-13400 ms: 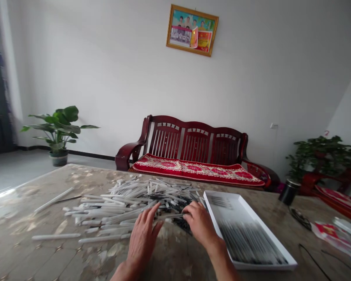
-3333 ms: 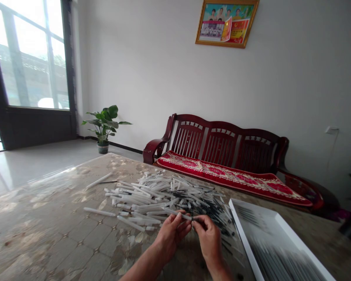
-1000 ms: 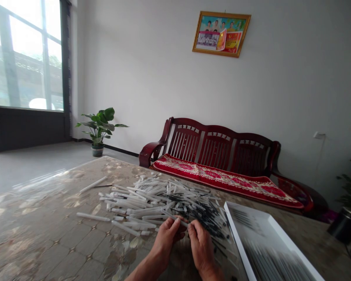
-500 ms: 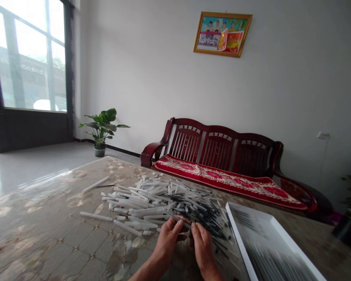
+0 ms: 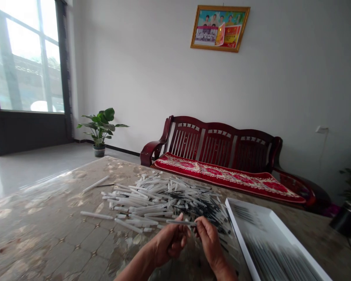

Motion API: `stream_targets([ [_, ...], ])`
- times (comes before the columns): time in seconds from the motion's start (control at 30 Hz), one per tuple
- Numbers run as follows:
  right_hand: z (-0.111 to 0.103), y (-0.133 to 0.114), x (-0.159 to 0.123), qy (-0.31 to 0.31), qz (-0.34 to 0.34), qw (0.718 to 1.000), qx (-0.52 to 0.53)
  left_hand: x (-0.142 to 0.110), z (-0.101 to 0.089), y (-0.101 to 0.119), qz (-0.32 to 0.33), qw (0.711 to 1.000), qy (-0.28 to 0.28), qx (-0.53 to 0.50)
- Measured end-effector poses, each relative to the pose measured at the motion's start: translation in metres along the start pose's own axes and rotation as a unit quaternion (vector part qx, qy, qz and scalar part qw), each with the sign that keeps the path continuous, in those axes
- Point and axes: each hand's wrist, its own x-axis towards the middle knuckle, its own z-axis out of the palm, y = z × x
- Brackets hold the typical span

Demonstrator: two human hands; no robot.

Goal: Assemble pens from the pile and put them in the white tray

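My left hand (image 5: 169, 242) and my right hand (image 5: 210, 238) hover over the near edge of a heap of white plastic pen tubes and thin black-tipped refills (image 5: 160, 199). Between them lies one white pen tube (image 5: 179, 223), level, gripped by the fingers of both hands. Its right end meets my right fingertips, and part of it may be hidden there. A loose white tube (image 5: 96, 215) rests left of the heap. A shallow white tray (image 5: 269, 242) to the right holds rows of black refills, blurred in this view.
The heap lies on a marble-patterned tabletop (image 5: 46, 222). A black cylindrical canister (image 5: 348, 219) stands at the far right. Beyond the table are a dark wooden sofa with a red cushion (image 5: 222, 171) and a potted plant (image 5: 99, 130).
The white tube now lies level between my hands, which have drawn slightly apart. The view has shifted a little.
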Motion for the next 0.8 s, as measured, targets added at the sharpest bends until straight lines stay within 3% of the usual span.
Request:
stream_targets([
  [0.07, 0.001, 0.0, 0.0, 0.003, 0.001, 1.0, 0.001, -0.003, 0.0, -0.001, -0.012, 1.0, -0.015, -0.002],
  [0.23, 0.005, 0.013, 0.006, 0.039, 0.006, 0.999, -0.003, -0.003, 0.003, -0.001, -0.004, 0.999, 0.035, -0.04],
  [0.37, 0.006, 0.021, 0.011, 0.072, -0.039, 0.989, -0.12, 0.004, -0.003, 0.002, 0.064, 0.993, 0.052, -0.089],
  [0.5, 0.013, 0.013, 0.012, 0.041, -0.105, 0.945, -0.308, 0.01, -0.011, 0.008, 0.167, 0.966, 0.115, -0.158],
  [0.6, 0.021, 0.004, 0.012, 0.002, -0.118, 0.899, -0.423, 0.011, -0.014, 0.013, 0.201, 0.942, 0.172, -0.206],
  [0.7, 0.026, 0.001, 0.014, -0.026, -0.117, 0.863, -0.491, 0.012, -0.014, 0.015, 0.222, 0.921, 0.213, -0.238],
  [0.8, 0.029, 0.004, 0.014, -0.027, -0.116, 0.849, -0.516, 0.012, -0.012, 0.014, 0.229, 0.912, 0.239, -0.244],
])
